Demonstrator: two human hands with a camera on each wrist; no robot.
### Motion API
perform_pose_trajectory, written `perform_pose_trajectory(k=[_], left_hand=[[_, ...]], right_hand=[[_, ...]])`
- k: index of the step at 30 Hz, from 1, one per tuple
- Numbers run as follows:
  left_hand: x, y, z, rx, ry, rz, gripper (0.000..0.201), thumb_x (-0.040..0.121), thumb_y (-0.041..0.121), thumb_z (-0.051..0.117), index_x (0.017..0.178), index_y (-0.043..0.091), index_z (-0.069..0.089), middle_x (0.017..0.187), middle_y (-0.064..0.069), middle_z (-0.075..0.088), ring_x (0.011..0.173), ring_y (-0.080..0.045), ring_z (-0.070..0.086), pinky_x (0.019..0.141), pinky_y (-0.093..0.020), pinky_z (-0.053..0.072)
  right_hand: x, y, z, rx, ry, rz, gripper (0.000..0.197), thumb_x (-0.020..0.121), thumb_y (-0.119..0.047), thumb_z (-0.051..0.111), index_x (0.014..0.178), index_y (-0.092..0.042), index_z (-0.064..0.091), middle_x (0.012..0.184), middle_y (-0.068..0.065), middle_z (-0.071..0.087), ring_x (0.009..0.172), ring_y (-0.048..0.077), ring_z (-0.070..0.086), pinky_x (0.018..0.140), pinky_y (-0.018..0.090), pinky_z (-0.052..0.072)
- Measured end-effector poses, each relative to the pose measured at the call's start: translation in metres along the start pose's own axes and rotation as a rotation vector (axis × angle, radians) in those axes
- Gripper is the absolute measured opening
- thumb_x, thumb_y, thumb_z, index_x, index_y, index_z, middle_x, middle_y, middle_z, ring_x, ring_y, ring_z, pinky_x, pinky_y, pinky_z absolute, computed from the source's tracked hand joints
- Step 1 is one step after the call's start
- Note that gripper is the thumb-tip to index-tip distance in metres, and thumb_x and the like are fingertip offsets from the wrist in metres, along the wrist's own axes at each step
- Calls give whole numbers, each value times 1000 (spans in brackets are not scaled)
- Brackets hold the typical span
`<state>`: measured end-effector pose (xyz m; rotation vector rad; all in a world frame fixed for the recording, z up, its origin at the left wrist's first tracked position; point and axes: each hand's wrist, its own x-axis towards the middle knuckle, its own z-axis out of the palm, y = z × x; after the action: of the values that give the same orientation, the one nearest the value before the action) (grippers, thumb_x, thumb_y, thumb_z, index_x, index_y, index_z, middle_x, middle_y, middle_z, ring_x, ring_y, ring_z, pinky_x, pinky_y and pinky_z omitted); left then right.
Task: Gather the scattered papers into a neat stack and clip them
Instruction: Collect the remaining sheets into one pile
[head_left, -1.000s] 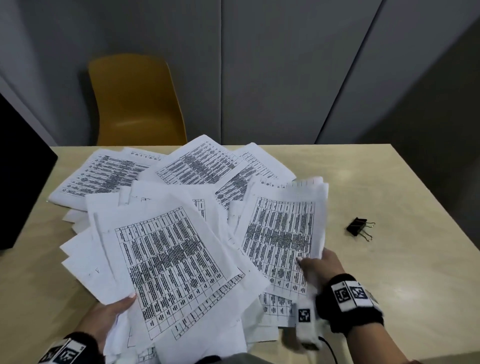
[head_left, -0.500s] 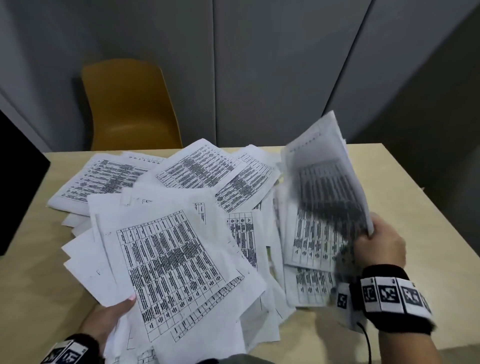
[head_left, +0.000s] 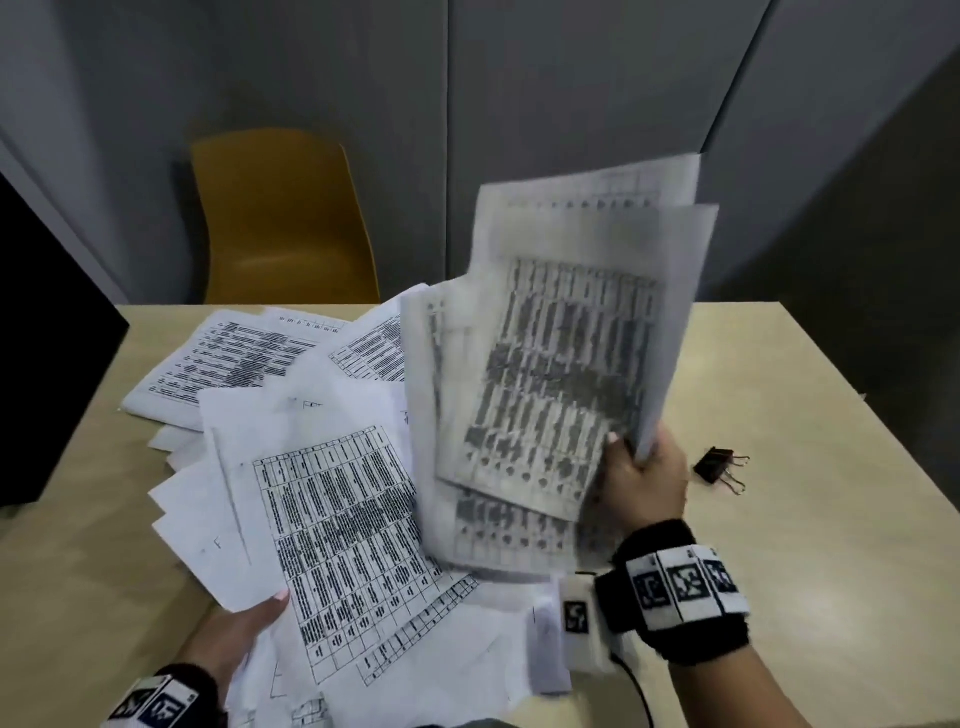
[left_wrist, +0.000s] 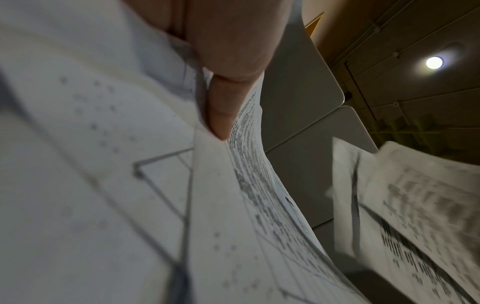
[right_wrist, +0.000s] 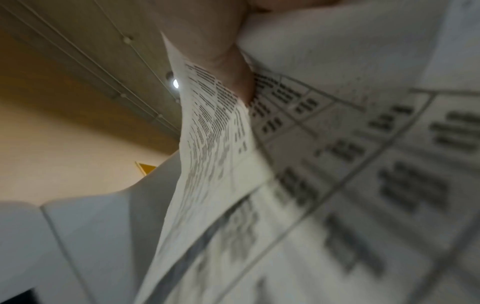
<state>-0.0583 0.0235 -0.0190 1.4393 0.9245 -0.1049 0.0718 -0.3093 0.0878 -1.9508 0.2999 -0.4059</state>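
Printed sheets (head_left: 244, 358) lie scattered over the left and middle of the wooden table (head_left: 810, 395). My right hand (head_left: 641, 475) grips a bundle of several sheets (head_left: 561, 364) by its lower right corner and holds it raised and tilted, blurred by motion. In the right wrist view the thumb pinches these lifted sheets (right_wrist: 337, 164). My left hand (head_left: 244, 631) holds the near edge of a fanned pile of sheets (head_left: 343, 530) at the front left; its thumb (left_wrist: 228, 107) lies on the paper. A black binder clip (head_left: 719, 467) lies on the table just right of my right hand.
A yellow chair (head_left: 280, 218) stands behind the table against a grey panelled wall. A dark screen edge (head_left: 47, 374) rises at the left of the table. Bare tabletop shows to the right, beyond the clip.
My right hand has lifted its bundle of sheets off the table, swinging it up and left toward the pile. The clip came back into view. My left hand has kept its hold.
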Motion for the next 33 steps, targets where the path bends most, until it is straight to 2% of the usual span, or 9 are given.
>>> perform_pose_trajectory(k=[4, 7, 9, 13, 18, 21, 27, 30, 33], left_hand=[[-1, -4, -3, 11, 3, -2, 55, 78, 18, 69, 127, 1, 51, 133, -14, 54, 125, -31, 47, 110, -44, 27], [-4, 0, -2, -73, 14, -9, 40, 80, 8, 65, 117, -6, 57, 127, -17, 57, 110, -26, 54, 103, -39, 33], [-9, 5, 2, -146, 4, -25, 41, 88, 13, 57, 124, -5, 52, 127, -7, 52, 112, -17, 47, 100, -30, 29], [-14, 8, 6, -182, -41, -17, 46, 89, 26, 56, 130, 6, 50, 128, -2, 53, 116, -9, 42, 99, -25, 22], [-20, 7, 6, -52, -8, 36, 38, 82, 0, 63, 118, -9, 53, 121, -22, 57, 103, -17, 47, 93, -28, 28], [-25, 10, 7, -46, 11, 47, 29, 82, -3, 61, 110, -5, 54, 108, -14, 56, 97, -17, 47, 90, -28, 28], [-20, 10, -22, -113, 131, 81, 19, 78, 14, 70, 86, 0, 61, 66, -5, 54, 63, -19, 46, 70, -29, 36], [-21, 17, -35, -163, 180, 84, 12, 83, 1, 60, 95, 1, 61, 74, -8, 71, 70, -19, 66, 89, -34, 37], [-21, 22, -34, -214, 192, 75, 22, 84, -6, 54, 106, 0, 57, 48, 12, 65, 46, 5, 61, 93, -35, 33]], right_hand=[[-26, 9, 38, -15, -311, 249, 31, 83, -4, 61, 109, -18, 52, 85, 5, 63, 78, 29, 64, 74, 45, 57], [-43, 20, 57, -135, -433, 271, 29, 85, -8, 61, 113, -10, 54, 83, 1, 60, 79, 21, 60, 76, 31, 56], [-51, 27, 67, -278, -536, 258, 24, 87, -10, 57, 111, -8, 57, 80, -1, 57, 74, 17, 54, 59, 16, 48], [-64, 31, 83, -444, -703, 201, 25, 89, -14, 55, 113, -6, 59, 85, 2, 55, 79, 18, 53, 69, 22, 47], [-70, 32, 92, -497, -939, 164, 26, 89, -29, 58, 109, -13, 55, 75, -5, 54, 82, 18, 54, 61, 20, 44], [-60, 35, 91, -375, -864, 156, 48, 86, -41, 59, 122, -12, 51, 107, 4, 64, 94, 21, 61, 78, 25, 49], [1, 49, 89, -425, -576, 101, 32, 89, -28, 56, 118, -15, 57, 119, 14, 56, 103, 26, 58, 89, 29, 43], [29, 56, 92, -550, -548, -1, 33, 91, -25, 53, 121, -12, 55, 132, 15, 45, 120, 30, 48, 101, 33, 37], [48, 57, 98, -629, -585, -115, 41, 92, -27, 50, 130, -11, 48, 148, 15, 30, 135, 31, 32, 108, 37, 31]])
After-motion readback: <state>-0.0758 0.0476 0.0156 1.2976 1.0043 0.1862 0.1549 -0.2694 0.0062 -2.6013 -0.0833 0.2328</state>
